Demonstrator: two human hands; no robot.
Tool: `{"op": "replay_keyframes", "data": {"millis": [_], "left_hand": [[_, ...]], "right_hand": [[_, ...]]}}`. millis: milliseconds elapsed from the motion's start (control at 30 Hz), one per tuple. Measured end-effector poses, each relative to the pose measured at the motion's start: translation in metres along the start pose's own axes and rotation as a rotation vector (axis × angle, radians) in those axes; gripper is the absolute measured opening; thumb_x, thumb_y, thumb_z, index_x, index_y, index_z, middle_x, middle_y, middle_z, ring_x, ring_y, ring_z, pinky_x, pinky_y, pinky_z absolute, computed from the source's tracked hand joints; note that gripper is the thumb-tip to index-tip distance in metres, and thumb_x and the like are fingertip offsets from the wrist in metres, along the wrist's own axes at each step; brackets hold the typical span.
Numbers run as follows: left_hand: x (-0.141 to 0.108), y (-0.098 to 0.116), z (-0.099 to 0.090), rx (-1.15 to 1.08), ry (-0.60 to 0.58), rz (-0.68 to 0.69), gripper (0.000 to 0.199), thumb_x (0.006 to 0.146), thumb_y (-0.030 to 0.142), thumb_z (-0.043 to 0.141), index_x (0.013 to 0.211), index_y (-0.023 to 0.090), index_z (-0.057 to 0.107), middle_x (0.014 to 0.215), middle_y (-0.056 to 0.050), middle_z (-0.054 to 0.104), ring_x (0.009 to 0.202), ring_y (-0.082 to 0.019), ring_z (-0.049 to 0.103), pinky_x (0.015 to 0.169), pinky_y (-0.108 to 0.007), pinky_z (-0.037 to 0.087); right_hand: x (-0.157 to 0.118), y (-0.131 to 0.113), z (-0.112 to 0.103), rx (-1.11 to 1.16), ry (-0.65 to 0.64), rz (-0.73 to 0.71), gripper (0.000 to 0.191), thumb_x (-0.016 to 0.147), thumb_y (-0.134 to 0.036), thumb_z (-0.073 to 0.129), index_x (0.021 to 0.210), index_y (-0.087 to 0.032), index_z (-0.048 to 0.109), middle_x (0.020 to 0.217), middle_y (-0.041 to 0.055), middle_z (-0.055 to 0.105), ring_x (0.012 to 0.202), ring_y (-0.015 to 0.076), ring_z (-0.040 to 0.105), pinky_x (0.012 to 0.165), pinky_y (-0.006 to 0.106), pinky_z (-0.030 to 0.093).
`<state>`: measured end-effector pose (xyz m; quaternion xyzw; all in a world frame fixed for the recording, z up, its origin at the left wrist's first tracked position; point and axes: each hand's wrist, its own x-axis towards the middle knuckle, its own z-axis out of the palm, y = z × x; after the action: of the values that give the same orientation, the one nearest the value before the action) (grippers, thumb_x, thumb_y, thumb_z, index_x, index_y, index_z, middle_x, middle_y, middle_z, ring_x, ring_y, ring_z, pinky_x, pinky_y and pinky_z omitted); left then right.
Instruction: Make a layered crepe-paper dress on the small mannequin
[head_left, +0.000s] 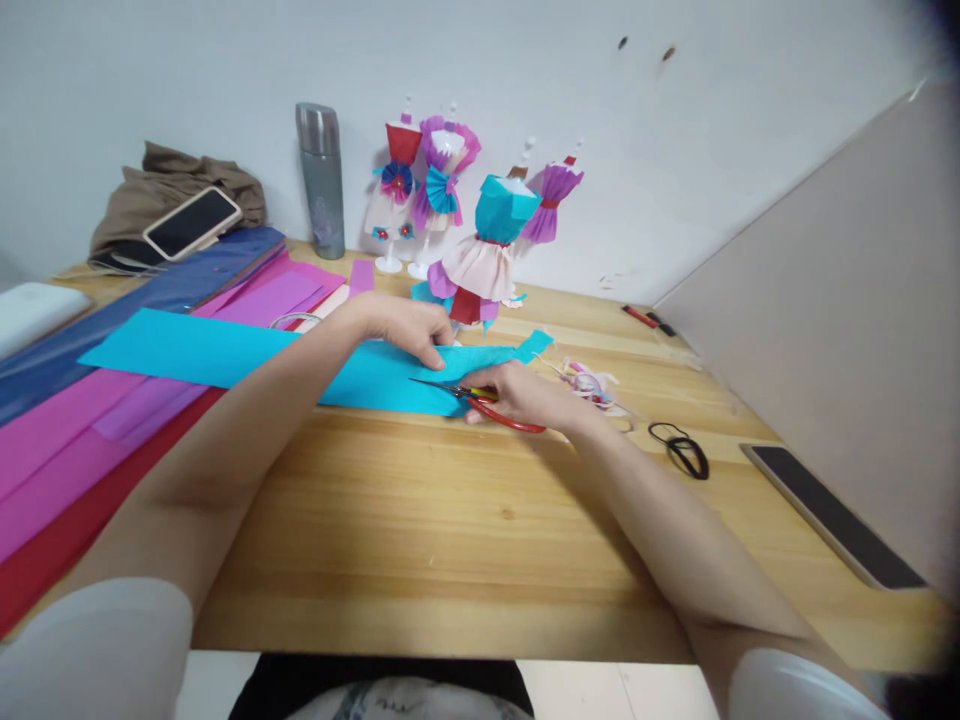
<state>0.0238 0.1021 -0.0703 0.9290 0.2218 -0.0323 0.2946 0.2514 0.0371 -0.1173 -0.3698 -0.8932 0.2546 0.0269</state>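
A long strip of turquoise crepe paper (375, 375) lies across the table under both hands. My left hand (409, 325) is closed on its far edge, thumb on top and the other fingers partly hidden. Scissors (504, 417) with red handles are in my right hand (517, 393), their dark blades pointing left over the strip's right part. Whether the blades are around the paper or only above it, I cannot tell. A small turquoise piece (535, 346) lies by the strip's right end. Just behind stands a small dress form (508, 208) with a turquoise top and pale skirt.
Several other dressed forms (401, 145) and a grey flask (322, 185) stand along the wall. Pink and red paper sheets (45, 440) cover the left side. At right are paper scraps (589, 385), black hair ties (681, 450) and a dark flat device (832, 515).
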Motion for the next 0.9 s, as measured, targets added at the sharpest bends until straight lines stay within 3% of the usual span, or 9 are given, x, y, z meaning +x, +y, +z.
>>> {"op": "replay_keyframes", "data": {"millis": [400, 633, 767, 900], "left_hand": [[-0.005, -0.010, -0.001, -0.100, 0.012, 0.038, 0.024, 0.077, 0.037, 0.068, 0.072, 0.014, 0.071, 0.066, -0.001, 0.062, 0.062, -0.013, 0.049, 0.059, -0.026, 0.032], [-0.007, -0.012, -0.001, -0.094, 0.004, 0.015, 0.024, 0.079, 0.037, 0.068, 0.077, 0.014, 0.075, 0.071, -0.001, 0.067, 0.066, -0.014, 0.053, 0.061, -0.025, 0.035], [-0.006, -0.014, -0.001, -0.102, 0.004, -0.005, 0.021, 0.077, 0.035, 0.069, 0.076, 0.014, 0.074, 0.072, -0.001, 0.068, 0.067, -0.015, 0.054, 0.063, -0.026, 0.037], [-0.006, -0.016, -0.001, -0.141, -0.008, -0.016, 0.021, 0.075, 0.036, 0.072, 0.078, 0.015, 0.074, 0.072, 0.000, 0.068, 0.070, -0.016, 0.057, 0.067, -0.026, 0.041]], "right_hand": [[0.000, 0.005, 0.003, -0.023, 0.051, -0.065, 0.024, 0.088, -0.041, 0.072, 0.093, -0.018, 0.076, 0.092, 0.0058, 0.078, 0.078, 0.0199, 0.066, 0.069, 0.027, 0.043], [-0.001, 0.003, 0.003, -0.064, 0.049, -0.056, 0.022, 0.089, -0.038, 0.072, 0.092, -0.016, 0.074, 0.090, 0.0069, 0.077, 0.077, 0.0194, 0.066, 0.067, 0.027, 0.043], [-0.003, 0.001, 0.002, -0.090, 0.014, -0.016, 0.026, 0.089, -0.040, 0.071, 0.098, -0.016, 0.074, 0.089, 0.0075, 0.076, 0.075, 0.0201, 0.067, 0.064, 0.027, 0.043], [-0.004, 0.000, 0.000, -0.138, 0.003, -0.038, 0.029, 0.089, -0.040, 0.072, 0.105, -0.016, 0.073, 0.101, 0.0108, 0.076, 0.082, 0.0219, 0.068, 0.069, 0.029, 0.046]]}}
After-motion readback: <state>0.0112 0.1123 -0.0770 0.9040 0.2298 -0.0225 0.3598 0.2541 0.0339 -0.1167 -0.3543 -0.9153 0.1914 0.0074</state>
